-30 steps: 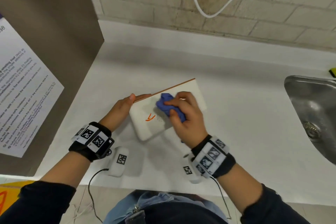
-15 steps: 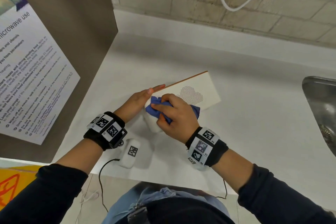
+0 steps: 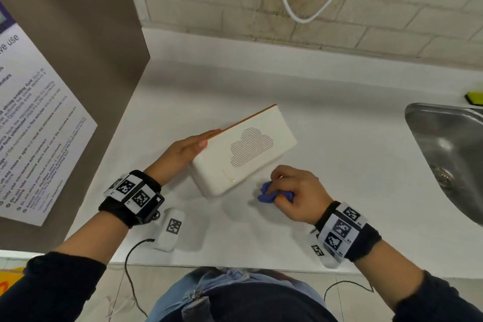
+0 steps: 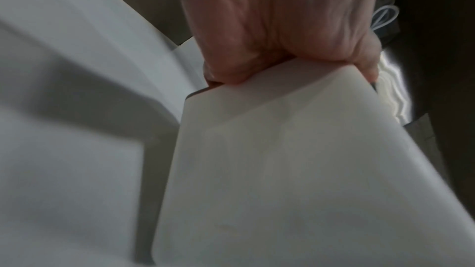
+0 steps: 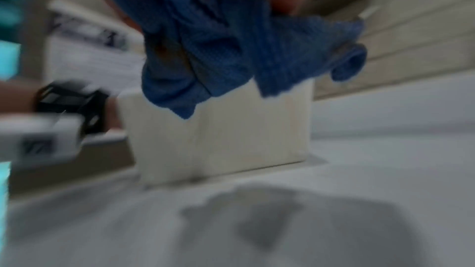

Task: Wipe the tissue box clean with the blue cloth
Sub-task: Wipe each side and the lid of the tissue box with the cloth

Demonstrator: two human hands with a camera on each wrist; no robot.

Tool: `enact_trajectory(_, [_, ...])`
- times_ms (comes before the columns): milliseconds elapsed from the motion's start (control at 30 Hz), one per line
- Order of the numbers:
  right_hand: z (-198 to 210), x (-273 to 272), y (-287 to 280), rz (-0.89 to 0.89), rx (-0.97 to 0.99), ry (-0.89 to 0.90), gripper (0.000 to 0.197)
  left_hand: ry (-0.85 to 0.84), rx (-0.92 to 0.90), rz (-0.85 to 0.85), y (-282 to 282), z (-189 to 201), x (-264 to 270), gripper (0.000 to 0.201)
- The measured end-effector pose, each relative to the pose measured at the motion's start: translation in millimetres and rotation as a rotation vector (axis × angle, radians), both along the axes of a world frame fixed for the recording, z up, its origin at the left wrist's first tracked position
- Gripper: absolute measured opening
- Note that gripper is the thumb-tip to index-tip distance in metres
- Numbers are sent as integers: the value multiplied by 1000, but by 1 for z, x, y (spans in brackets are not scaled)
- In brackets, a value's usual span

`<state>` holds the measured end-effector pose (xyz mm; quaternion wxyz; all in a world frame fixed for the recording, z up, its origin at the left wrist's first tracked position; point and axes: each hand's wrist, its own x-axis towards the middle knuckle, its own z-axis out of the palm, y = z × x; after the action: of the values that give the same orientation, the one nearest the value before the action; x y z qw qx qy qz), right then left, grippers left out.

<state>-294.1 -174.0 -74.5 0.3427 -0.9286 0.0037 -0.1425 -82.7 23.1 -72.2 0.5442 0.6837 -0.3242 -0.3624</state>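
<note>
Table [image 3: 339,165] carries the tissue box [image 3: 245,154], tilted up on one long edge just ahead of the left hand [image 3: 183,151]. That hand lies flat with straight fingers along the box's far top edge, thumb under the near corner. A slip there would likely drop the box flat. To its right, clear of the box, the right hand [image 3: 295,191] hovers low, fingers curled round the bunched blue cloth [image 3: 271,195]; loose folds hang below and could snag.
</note>
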Motion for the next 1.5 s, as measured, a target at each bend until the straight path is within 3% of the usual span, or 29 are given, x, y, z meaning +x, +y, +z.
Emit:
enact_trajectory(100, [6,-8,-10,-216,216,-136,25,-180,48,-83,-5,7,3,34])
enact_trajectory(200, [14,-10,-6,-296,233,-232,26,-384,136,-189,-8,6,8,57])
enact_trajectory(333, [11,4,12,-335,208,-345,30,-283,73,-146,-17,15,1,35])
enact_trajectory(533, [-12,57,64,-370,213,-197,44,-94,44,6,-16,12,2,27])
enact_trajectory(600, [-16,65,77,-302,148,-200,42,-48,39,49,-17,11,4,28])
enact_trajectory(767, [-23,59,77,200,-62,-249,35,-36,38,46,-17,14,4,30])
enact_trajectory(833, [-25,48,55,235,-113,-239,32,-48,35,46,-17,15,4,31])
enact_trajectory(1000, [-28,39,2,-265,121,-272,16,-52,45,40,-18,14,3,29])
enact_trajectory(1067, [-28,44,13,-349,150,-251,17,-48,39,55,-19,12,2,30])
enact_trajectory(1133, [-26,47,38,-251,95,-271,20,-45,29,66,-19,13,2,30])
enact_trajectory(1267, [-22,40,61,179,-84,-176,26,-138,29,-44,-18,20,-2,27])
enact_trajectory(1333, [-16,29,45,224,-158,-92,20,-230,41,-135,-17,20,-4,34])
enact_trajectory(1400, [-7,12,22,93,-114,-108,18,-345,84,-197,-12,13,-4,46])
enact_trajectory(1500, [8,-17,-11,-241,88,-271,14,-556,187,-271,-2,0,2,70])
